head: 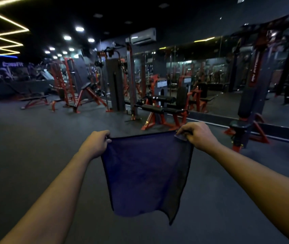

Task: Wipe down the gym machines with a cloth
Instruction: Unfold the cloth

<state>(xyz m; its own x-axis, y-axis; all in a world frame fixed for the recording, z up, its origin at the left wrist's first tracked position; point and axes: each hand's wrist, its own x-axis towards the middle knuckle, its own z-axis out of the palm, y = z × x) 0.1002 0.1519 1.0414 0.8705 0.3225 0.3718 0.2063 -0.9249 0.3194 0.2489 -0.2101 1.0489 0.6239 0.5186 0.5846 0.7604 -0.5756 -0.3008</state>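
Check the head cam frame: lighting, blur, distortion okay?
Head view: dim overall, ceiling light strips blown out upper left; wide-angle bend warps the frame edges; cloth, left hand and right hand read clearly; far machines and the wall mirror are soft and murky.

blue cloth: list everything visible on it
Dark blue, roughly square cloth of soft, thin-looking fabric with a darker stitched edge. It hangs spread open in the air, top edge pulled nearly taut, lower edge loose and wavy. The left hand pinches its top left corner, the right hand its top right corner, where a small pale tag shows. Nothing else touches it.
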